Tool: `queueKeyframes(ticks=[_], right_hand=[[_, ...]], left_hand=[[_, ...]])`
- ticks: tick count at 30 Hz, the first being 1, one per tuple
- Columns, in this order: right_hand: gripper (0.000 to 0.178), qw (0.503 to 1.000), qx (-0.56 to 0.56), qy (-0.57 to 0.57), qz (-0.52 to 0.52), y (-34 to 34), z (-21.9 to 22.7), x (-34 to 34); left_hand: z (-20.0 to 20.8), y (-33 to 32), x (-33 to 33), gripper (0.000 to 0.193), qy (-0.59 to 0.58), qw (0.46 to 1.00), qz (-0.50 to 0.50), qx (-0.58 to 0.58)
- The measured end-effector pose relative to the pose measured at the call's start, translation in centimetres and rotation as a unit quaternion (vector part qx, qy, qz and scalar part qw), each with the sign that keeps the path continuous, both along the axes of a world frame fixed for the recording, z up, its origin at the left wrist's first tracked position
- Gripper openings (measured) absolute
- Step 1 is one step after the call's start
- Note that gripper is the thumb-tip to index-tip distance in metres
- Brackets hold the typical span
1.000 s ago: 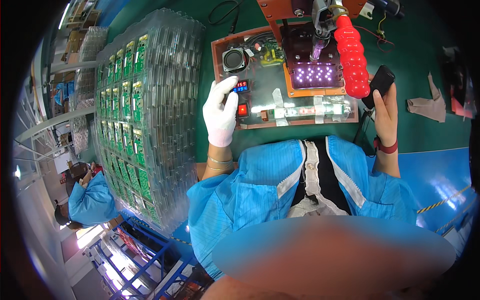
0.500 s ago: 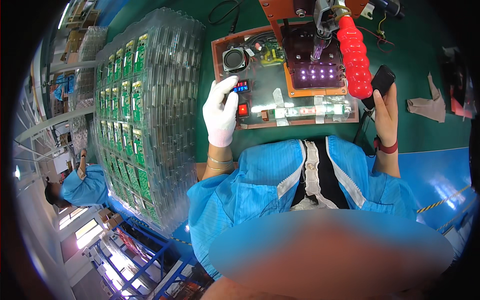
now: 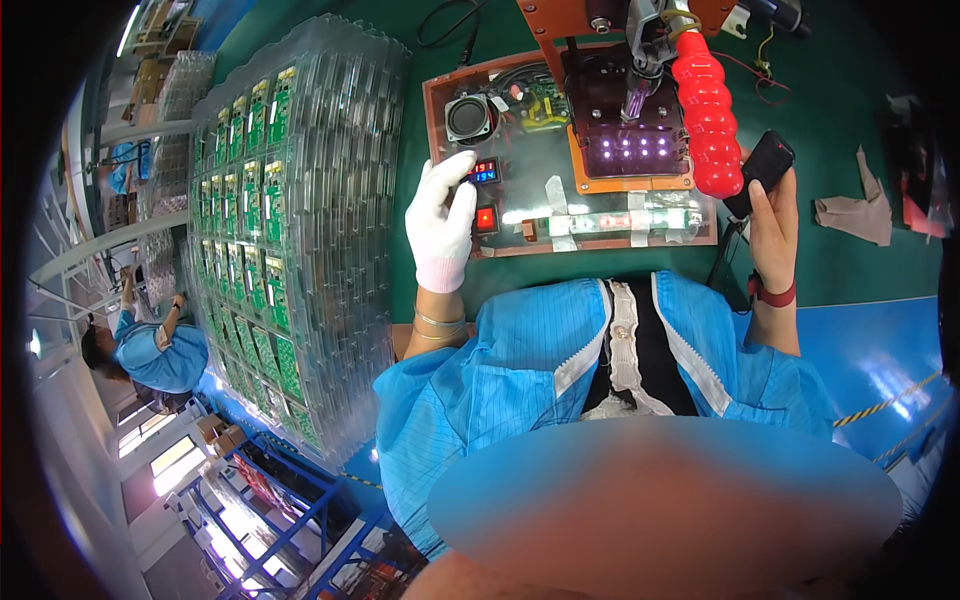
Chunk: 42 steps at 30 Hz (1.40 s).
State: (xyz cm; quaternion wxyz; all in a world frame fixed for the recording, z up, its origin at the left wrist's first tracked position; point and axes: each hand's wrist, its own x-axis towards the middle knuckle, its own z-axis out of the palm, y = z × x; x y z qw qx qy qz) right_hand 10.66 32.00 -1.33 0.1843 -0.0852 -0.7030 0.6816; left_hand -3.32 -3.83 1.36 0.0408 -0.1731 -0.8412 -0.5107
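Note:
My left hand [image 3: 442,222], in a white glove, rests at the left part of a clear-topped test fixture [image 3: 535,215]. Its thumb and fingers are apart with nothing between them, beside a small digital meter [image 3: 486,172] with red and blue digits. Just below the meter is a lit red switch [image 3: 486,219]. My bare right hand [image 3: 775,225] is closed around a black handheld device [image 3: 768,160], whose kind I cannot make out. Left of that device hangs the red ribbed handle [image 3: 708,115] of the fixture's clamp. Several white lights glow on the dark press plate [image 3: 630,165].
Stacked clear trays [image 3: 345,230] of green circuit boards rise on the left. A round speaker [image 3: 468,119] sits in the fixture. A beige cloth scrap [image 3: 858,210] lies on the green mat at right. Far left, a person in blue [image 3: 165,350] sits beyond the trays.
My hands stay almost where they were; the black device has shifted very slightly to the right. At far left, the other person has leaned and now stretches both arms forward.

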Motion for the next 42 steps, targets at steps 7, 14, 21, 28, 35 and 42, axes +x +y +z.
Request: queueKeyframes(ticks=[7,14,21,28,35,42], right_hand=[[0.047,1.000,-0.006,-0.006,0.003,0.1,0.0,0.0],[0.047,1.000,-0.006,-0.005,0.002,0.0,0.1,0.2],[0.053,0.970,-0.229,-0.003,0.086,1.8,-0.1,1.6],[0.052,0.957,0.227,-0.024,0.182,-1.6,5.1,2.9],[0.048,0.857,0.461,0.124,0.193,-4.6,4.5,1.0],[0.052,0.843,0.500,0.082,0.182,-5.7,4.9,1.2]], left_hand=[[0.0,0.1,0.0,0.035,-0.001,1.000,0.002,0.000],[-0.1,0.0,0.0,0.035,-0.001,1.000,0.004,0.001],[0.4,0.4,0.4,0.033,-0.018,0.999,0.018,0.034],[0.5,0.1,1.2,0.031,0.152,0.988,0.011,-0.003],[0.8,2.8,2.5,0.027,0.233,0.966,-0.107,-0.039],[1.4,3.6,3.1,0.026,0.197,0.964,-0.161,-0.075]])
